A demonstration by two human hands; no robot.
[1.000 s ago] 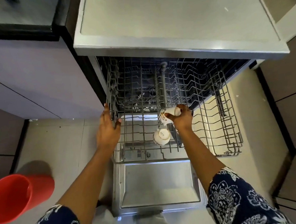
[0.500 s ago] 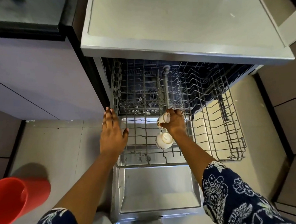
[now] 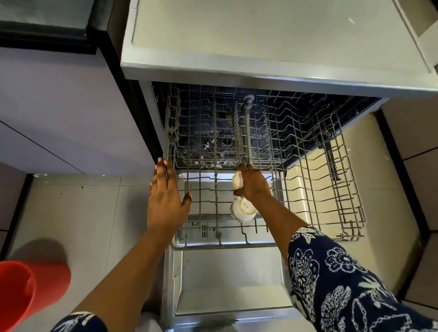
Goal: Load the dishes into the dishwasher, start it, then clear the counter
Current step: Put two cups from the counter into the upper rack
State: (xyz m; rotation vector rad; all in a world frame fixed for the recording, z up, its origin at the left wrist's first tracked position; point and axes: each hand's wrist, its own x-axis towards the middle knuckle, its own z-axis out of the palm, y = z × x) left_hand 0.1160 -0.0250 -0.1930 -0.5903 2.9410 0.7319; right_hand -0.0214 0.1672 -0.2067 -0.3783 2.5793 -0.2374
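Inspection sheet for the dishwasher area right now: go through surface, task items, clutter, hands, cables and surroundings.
Surface: wire rack pulled out above the open dishwasher door.
Job's things: one white cup upside down in the rack; a second cup held on its side just behind it.
Clutter: red plastic container on the floor at far left.
Hands: right hand grips the second cup; left hand open, fingers straight, at the rack's left edge, contact unclear.
Cables: nothing seen.
Surroundings: steel top above the dishwasher, pale cabinet to the left, tiled floor.
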